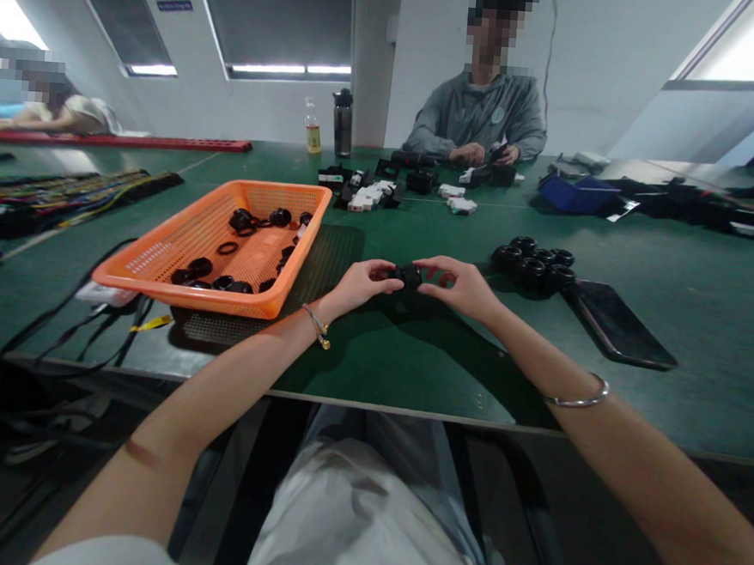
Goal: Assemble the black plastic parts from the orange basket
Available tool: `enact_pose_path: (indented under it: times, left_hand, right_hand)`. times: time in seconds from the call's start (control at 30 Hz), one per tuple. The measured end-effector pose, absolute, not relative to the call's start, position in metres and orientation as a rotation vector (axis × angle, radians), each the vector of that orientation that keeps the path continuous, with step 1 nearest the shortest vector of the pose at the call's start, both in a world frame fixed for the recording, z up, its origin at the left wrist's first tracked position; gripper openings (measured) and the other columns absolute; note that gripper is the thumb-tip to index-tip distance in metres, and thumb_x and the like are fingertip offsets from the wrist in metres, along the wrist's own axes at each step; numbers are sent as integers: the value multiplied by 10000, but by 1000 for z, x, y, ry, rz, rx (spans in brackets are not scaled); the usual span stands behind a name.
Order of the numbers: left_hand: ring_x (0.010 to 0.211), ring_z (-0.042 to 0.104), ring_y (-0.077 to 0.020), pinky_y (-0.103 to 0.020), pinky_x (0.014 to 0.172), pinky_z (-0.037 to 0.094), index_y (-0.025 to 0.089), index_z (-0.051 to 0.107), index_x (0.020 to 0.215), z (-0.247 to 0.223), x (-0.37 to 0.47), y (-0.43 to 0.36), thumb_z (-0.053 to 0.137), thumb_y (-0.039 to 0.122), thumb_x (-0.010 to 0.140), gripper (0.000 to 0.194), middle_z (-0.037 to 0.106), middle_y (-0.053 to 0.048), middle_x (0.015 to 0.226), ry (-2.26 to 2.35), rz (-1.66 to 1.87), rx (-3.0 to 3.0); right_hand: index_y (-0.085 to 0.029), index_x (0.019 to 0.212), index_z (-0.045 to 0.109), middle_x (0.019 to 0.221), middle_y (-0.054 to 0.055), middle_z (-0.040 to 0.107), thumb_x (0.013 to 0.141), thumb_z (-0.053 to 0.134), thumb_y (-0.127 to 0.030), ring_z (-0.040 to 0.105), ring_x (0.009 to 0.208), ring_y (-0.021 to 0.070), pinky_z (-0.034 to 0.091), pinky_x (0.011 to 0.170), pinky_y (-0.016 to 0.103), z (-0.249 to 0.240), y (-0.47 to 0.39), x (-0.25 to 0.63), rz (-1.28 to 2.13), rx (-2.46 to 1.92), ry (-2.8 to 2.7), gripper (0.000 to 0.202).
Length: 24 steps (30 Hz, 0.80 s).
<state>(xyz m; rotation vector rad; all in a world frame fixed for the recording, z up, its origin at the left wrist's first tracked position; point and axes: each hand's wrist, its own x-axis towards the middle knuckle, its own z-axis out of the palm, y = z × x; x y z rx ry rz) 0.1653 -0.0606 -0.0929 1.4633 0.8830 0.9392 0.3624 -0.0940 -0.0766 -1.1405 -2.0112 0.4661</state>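
A small black round part [408,276] is held just above the green table [372,360] between my two hands. My left hand [365,285] pinches its left side between thumb and fingers. On the other side, the thumb and fingertips of my right hand [459,286] grip its right edge. An orange basket [175,297] to the left of my left hand holds several black rings and round parts. Several black round parts [533,269] sit in a cluster to the right of my right hand.
A black phone [623,324] lies right of the cluster. White and black pieces [370,194] are farther back, near a bottle [312,127] and a dark flask [342,125]. A person [482,118] sits opposite. Cables [66,192] lie at the left; a blue bin [573,193] stands back right.
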Motion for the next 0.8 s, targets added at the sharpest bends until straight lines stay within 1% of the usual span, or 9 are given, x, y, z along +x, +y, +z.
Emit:
enact_pose_path:
  times: [0.1,0.27,0.43,0.6,0.8]
  left_hand:
    - [629,595,-90,-266,692,505,74,627,944,-94,165,-60,759,173,576,403,664,-39,776,875,942,1476]
    - [636,598,-91,-272,700,505,75,625,946,-95,165,-60,753,169,584,395,664,-38,780,873,943,1482]
    - [622,594,-89,-269,695,497,75,623,959,-95,165,-60,754,172,585,407,662,-33,765,892,936,1489]
    - [632,596,-93,-259,681,493,76,627,941,-95,165,-59,760,177,579,399,661,-32,757,861,939,1484]
    - [578,572,-64,-225,639,481,69,619,909,-90,166,-62,743,127,588,349,640,-3,704,877,935,1442]
  right_hand:
    - [-185,1017,679,900,68,689,700,628,-352,585,714,178,467,610,305,-77,-94,363,467,-1180,-2010,362]
    - [-181,1017,681,894,71,698,704,627,-376,577,676,170,462,605,306,-76,-95,363,454,-1221,-2008,373]
    - [-185,1078,645,842,56,701,691,641,-366,581,658,163,455,596,297,-75,-96,362,485,-1214,-1979,427]
    - [-189,1037,656,842,53,710,692,637,-357,610,715,183,462,622,304,-75,-96,361,526,-1199,-1959,383]
    - [-186,1017,670,834,52,714,683,642,-353,597,675,173,452,612,303,-75,-96,361,534,-1245,-1944,375]
